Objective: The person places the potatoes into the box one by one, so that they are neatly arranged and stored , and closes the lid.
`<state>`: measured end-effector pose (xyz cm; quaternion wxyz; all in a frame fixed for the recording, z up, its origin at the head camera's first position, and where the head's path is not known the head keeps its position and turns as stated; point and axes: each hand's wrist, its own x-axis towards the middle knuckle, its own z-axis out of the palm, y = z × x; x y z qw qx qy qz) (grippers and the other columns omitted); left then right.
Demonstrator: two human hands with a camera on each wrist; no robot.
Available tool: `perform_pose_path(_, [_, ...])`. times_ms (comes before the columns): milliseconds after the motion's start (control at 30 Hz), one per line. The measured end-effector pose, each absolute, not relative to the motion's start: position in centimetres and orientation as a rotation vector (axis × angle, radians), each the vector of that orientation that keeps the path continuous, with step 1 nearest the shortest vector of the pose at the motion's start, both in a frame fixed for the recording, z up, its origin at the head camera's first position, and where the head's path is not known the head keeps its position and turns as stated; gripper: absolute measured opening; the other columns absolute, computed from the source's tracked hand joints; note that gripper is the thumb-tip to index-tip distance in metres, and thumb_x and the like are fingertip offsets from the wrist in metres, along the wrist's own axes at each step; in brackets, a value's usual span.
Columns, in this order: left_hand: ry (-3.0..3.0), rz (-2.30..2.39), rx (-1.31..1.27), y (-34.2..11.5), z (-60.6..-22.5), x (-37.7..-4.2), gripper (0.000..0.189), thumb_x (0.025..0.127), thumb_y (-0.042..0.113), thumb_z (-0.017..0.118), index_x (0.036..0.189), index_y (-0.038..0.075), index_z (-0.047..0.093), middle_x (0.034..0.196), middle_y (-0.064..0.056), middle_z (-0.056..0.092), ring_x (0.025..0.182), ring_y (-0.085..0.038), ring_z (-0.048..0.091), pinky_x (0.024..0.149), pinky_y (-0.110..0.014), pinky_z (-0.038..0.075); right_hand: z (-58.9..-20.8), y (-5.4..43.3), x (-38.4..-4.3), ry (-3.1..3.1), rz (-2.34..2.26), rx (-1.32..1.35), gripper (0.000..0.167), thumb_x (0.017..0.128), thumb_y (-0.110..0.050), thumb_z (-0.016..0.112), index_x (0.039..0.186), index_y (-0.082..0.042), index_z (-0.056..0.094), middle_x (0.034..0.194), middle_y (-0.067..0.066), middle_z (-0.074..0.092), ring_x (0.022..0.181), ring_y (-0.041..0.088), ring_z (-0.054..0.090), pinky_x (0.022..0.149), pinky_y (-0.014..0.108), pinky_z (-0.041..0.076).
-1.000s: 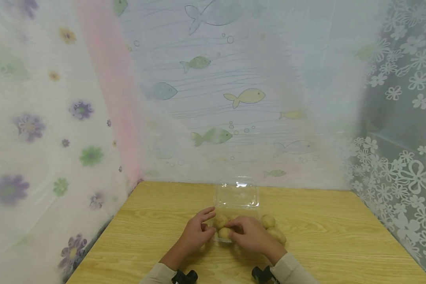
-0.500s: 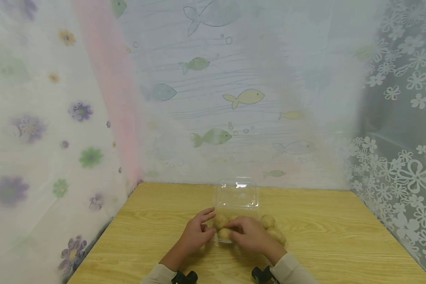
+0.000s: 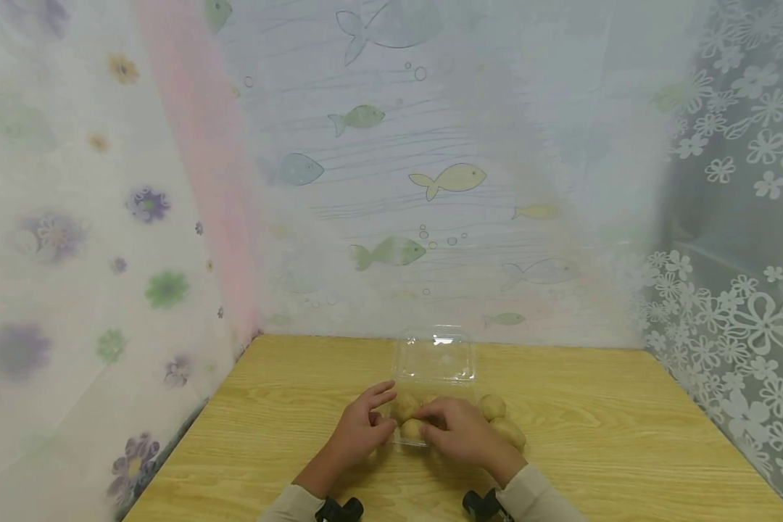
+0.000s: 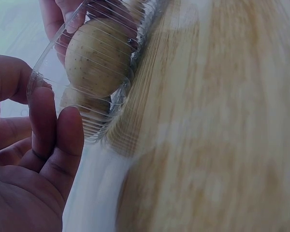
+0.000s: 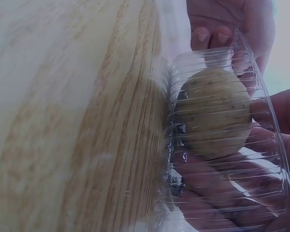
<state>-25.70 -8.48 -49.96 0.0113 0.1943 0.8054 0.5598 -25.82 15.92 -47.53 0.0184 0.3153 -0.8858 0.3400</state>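
A clear plastic clamshell box (image 3: pixel 401 441) with potatoes in it lies before me, its lid (image 3: pixel 437 355) raised at the back. At the box's left rim, my left hand (image 3: pixel 363 428) pinches the edge between thumb and fingers, as the left wrist view shows. My right hand (image 3: pixel 460 431) reaches into the box, thumb and fingertips on the front potato (image 3: pixel 412 429). Through the ribbed wall in the right wrist view, that potato (image 5: pixel 212 113) has fingers beside it. Another potato (image 3: pixel 405 406) sits behind it; my right hand partly hides the others.
Two loose potatoes, a rounder one (image 3: pixel 492 406) and a longer one (image 3: pixel 509 432), lie on the wooden table (image 3: pixel 594 435) just right of the box. A fish-patterned curtain (image 3: pixel 378 181) hangs behind the table, with flowered sheets at both sides.
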Motion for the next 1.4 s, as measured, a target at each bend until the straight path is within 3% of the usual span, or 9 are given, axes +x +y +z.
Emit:
perform_pose_path(400, [2.507,1.747,0.611,-8.42,-49.94,-25.70,0.061,0.096,0.003,0.063,0.155,0.005,0.047,0.161,-0.013,0.044,0.056,-0.005,0.053,0.052,-0.024,0.050,-47.63,15.96,-25.92,-2.742,1.040,0.988,0.026,0.099,-0.030,0.069,0.120,-0.018,0.078,0.107,-0.011,0.073,0.088,0.002,0.059,0.078,0.029,0.052])
perform_pose_path(633, [2.501,1.759,0.608,-8.39,-49.86,-25.67,0.062,0.095,0.003,0.064,0.155,0.004,0.046,0.161,-0.013,0.044,0.056,-0.005,0.052,0.052,-0.023,0.050,-47.63,16.00,-25.99,-2.756,1.064,0.993,0.027,0.099,-0.027,0.068,0.122,-0.015,0.077,0.094,-0.012,0.068,0.071,0.004,0.053,0.063,0.025,0.047])
perform_pose_path(1067, [2.500,1.758,0.615,-8.42,-49.88,-25.51,0.060,0.095,0.004,0.063,0.153,0.002,0.049,0.163,-0.009,0.041,0.056,-0.005,0.052,0.053,-0.025,0.051,-47.41,16.01,-25.86,-2.753,1.053,1.004,0.028,0.098,-0.028,0.069,0.121,-0.015,0.078,0.103,-0.009,0.071,0.078,0.003,0.055,0.069,0.025,0.048])
perform_pose_path(1400, [2.492,1.767,0.628,-8.34,-49.75,-25.46,0.063,0.095,0.001,0.062,0.156,0.003,0.045,0.160,-0.019,0.044,0.054,-0.004,0.050,0.051,-0.023,0.048,-47.51,16.02,-25.90,-2.743,1.061,1.012,0.027,0.098,-0.027,0.069,0.121,-0.015,0.078,0.102,-0.009,0.071,0.079,0.003,0.055,0.070,0.025,0.048])
